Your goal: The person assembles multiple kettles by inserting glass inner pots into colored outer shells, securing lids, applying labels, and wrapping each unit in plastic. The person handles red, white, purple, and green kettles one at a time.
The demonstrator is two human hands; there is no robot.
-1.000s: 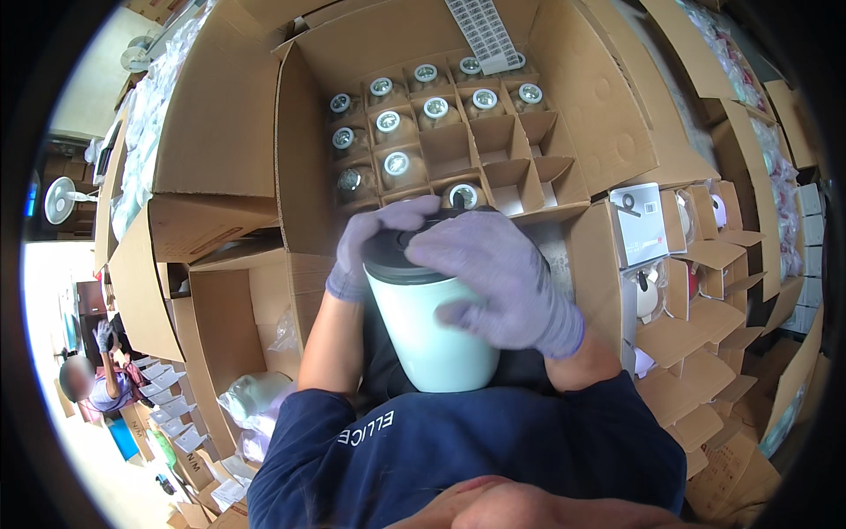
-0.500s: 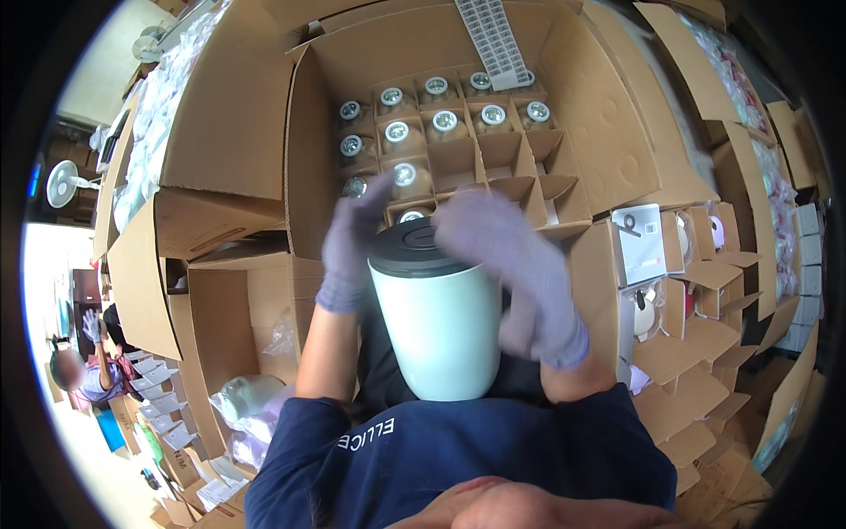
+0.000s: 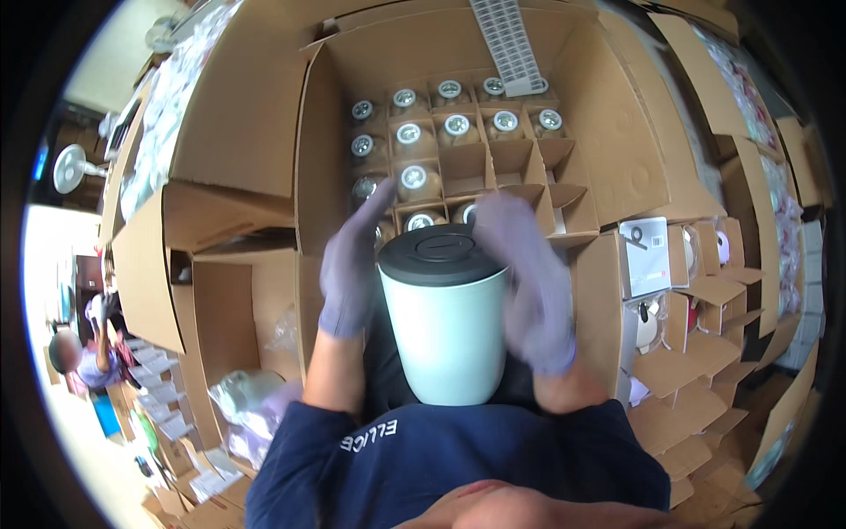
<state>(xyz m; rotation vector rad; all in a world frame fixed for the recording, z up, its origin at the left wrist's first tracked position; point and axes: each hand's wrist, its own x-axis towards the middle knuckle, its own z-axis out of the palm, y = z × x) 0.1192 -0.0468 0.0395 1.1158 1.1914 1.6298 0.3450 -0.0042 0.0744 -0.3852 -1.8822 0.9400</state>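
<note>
A pale mint-green tapered canister [image 3: 445,339] stands upright close to my body, between my two hands. Its round black lid [image 3: 441,254] sits on top. My left hand [image 3: 351,269], in a light purple glove, is beside the lid's left edge with fingers stretched out and nothing in them. On the other side my right hand [image 3: 529,282], gloved the same way and blurred by motion, has its fingers extended along the canister's upper right side. Whether it touches the lid's rim I cannot make out.
Ahead is a large cardboard box [image 3: 630,132] with dividers [image 3: 463,167], several cells holding jars with shiny round tops. A label sheet [image 3: 511,48] hangs over its far edge. Open cartons [image 3: 233,309] flank me, with a white printed box [image 3: 645,256] at right. Another person [image 3: 97,361] works far left.
My right hand has drawn back from over the lid to the canister's right side. The whole view has shifted slightly, and the canister stays between my hands.
</note>
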